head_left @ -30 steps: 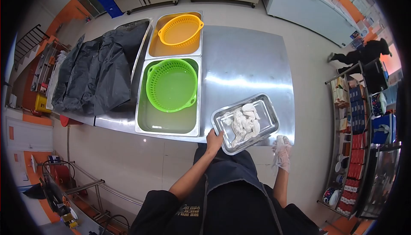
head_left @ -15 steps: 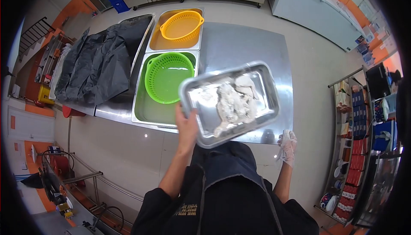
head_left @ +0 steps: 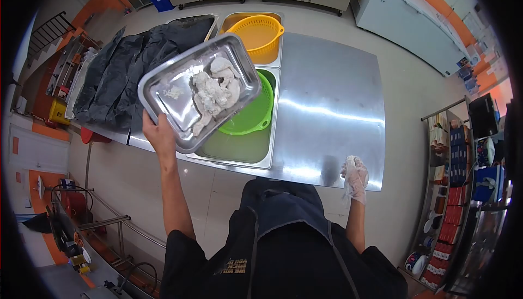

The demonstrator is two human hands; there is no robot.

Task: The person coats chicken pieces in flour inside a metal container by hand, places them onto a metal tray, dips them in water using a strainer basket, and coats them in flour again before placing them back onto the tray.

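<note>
Left hand with a grip on a shiny, rectangular metal tray of lumpy, white-coated pieces

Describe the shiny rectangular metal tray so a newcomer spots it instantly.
Find the broad silver metal table, then the bare left hand by its near edge, toward the left. That hand grips the shiny rectangular metal tray, which partly hides the round green plastic basket. Unlike the rectangular metal basin around that basket, the tray is held up and carries clumped white-coated pieces.

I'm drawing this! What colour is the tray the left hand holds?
The tray is shiny silver; head view.
</note>
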